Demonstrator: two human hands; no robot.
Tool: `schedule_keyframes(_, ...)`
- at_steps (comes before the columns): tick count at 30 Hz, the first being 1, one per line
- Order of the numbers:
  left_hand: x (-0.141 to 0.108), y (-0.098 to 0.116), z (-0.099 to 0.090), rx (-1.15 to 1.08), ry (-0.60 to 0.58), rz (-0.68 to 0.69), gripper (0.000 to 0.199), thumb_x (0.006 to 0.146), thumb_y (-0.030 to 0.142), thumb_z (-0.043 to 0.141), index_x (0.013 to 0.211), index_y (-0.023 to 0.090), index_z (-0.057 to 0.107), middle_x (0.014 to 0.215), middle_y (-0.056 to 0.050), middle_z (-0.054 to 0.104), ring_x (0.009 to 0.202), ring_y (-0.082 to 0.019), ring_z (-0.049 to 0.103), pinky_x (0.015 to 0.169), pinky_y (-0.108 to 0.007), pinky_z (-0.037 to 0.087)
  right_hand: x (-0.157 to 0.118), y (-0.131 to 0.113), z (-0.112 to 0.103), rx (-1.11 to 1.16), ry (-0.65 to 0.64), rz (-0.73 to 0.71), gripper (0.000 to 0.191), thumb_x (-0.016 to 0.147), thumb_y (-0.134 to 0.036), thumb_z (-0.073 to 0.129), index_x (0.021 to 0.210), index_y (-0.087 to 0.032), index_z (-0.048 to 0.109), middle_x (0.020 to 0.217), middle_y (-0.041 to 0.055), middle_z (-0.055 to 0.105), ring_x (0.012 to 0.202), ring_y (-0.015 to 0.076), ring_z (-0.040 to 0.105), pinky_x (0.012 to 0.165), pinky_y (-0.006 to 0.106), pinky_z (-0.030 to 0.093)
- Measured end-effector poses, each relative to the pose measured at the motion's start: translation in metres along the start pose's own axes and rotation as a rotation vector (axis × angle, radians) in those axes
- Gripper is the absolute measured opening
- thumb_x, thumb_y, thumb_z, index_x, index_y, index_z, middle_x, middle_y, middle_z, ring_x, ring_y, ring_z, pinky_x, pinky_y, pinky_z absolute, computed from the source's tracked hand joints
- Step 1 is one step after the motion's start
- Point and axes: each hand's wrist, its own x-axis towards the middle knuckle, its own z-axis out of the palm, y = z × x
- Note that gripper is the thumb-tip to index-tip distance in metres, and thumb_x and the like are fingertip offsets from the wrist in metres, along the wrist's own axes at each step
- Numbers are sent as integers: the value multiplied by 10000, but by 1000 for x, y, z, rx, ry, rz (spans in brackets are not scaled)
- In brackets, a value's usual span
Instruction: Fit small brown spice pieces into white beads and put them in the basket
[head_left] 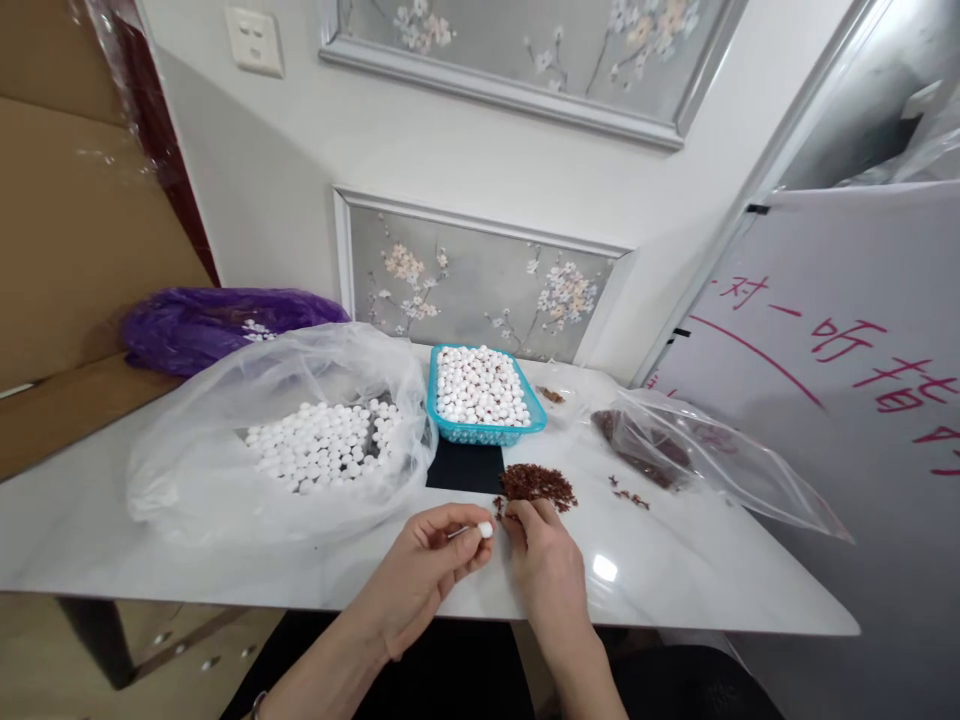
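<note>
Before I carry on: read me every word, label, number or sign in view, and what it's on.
"对一听指": red handwriting on the large white upright board at the right; the last character is less certain.
More red strokes at the picture's right edge: cut off, unreadable.
Small red marks near the board's left edge: too small to read.
I can make out no other text.

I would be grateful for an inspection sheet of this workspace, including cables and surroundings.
Surface: glossy white table
Job's things: white balls in a translucent bag and a blue basket; red-brown pile, clear bag to its right
Clutter: purple bag at the back left; white bits on the floor
Hands: left hand pinches a white ball; right hand is at the pile's near edge
Cables: nothing seen
Surroundings: wall socket, floral panels, whiteboard with red writing
</note>
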Motion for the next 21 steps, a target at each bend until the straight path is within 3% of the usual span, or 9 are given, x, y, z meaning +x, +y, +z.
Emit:
schedule_keyframes(3, 13, 17, 16, 193, 9, 105, 155, 754, 260, 669, 862, 149, 687, 685, -13, 631, 631, -95, 564, 683, -235, 486, -1, 2, 2, -19, -6, -7, 182, 885, -203, 444, 832, -227, 616, 845, 25, 595, 637, 161, 596, 495, 241, 339)
schedule_keyframes(5, 33, 33, 27, 414, 53, 258, 203, 788, 286, 611, 919, 142, 669, 659, -20, 633, 617, -121, 581, 669, -268, 499, -2, 5, 6, -47, -3, -9, 192, 894, -209, 422, 835, -222, 605, 869, 32, 592, 658, 170, 604, 495, 246, 352)
schedule_keyframes(7, 59, 50, 35, 728, 115, 447, 269, 823, 278, 530, 1001, 118, 652, 788, -80, 687, 714, -170, 629, 710, -303, 511, -4, 7, 9, -71, 4, -12, 197, 902, -223, 404, 838, -218, 591, 890, 37, 592, 668, 174, 609, 496, 250, 370)
schedule_keyframes(9, 84, 65, 36, 832, 149, 504, 342, 794, 226, 539, 1105, 115, 629, 1043, -131, 681, 847, -208, 641, 786, -323, 498, -5, 10, 12, -79, 12, -24, 200, 908, -248, 390, 840, -222, 577, 898, 39, 592, 669, 180, 609, 493, 254, 386)
schedule_keyframes(12, 105, 81, 26, 973, 175, 532, 552, 757, 199, 561, 1302, 149, 490, 1333, -130, 523, 1004, -241, 609, 852, -333, 475, -8, 12, 14, -70, 42, -46, 226, 917, -283, 357, 835, -232, 562, 892, 40, 591, 672, 187, 611, 479, 258, 405)
schedule_keyframes(15, 95, 96, 5, 1122, 195, 522, 543, 768, 225, 538, 1306, 174, 492, 1332, -99, 532, 1080, -247, 572, 882, -328, 453, -9, 13, 14, -34, 90, -76, 250, 922, -309, 320, 844, -232, 545, 912, 49, 591, 642, 180, 607, 455, 253, 411)
schedule_keyframes(18, 68, 115, -21, 1272, 221, 461, 383, 772, 259, 508, 1114, 167, 653, 1136, -96, 672, 1003, -249, 606, 894, -333, 427, -10, 13, 14, -11, 121, -78, 242, 922, -307, 304, 849, -231, 523, 911, 53, 601, 615, 173, 603, 443, 248, 408)
schedule_keyframes(21, 40, 133, -45, 1403, 275, 376, 314, 749, 286, 499, 952, 176, 711, 981, -81, 715, 897, -261, 623, 804, -327, 437, -10, 14, 15, 3, 103, -42, 214, 913, -289, 320, 846, -234, 515, 879, 40, 619, 614, 176, 612, 468, 256, 431)
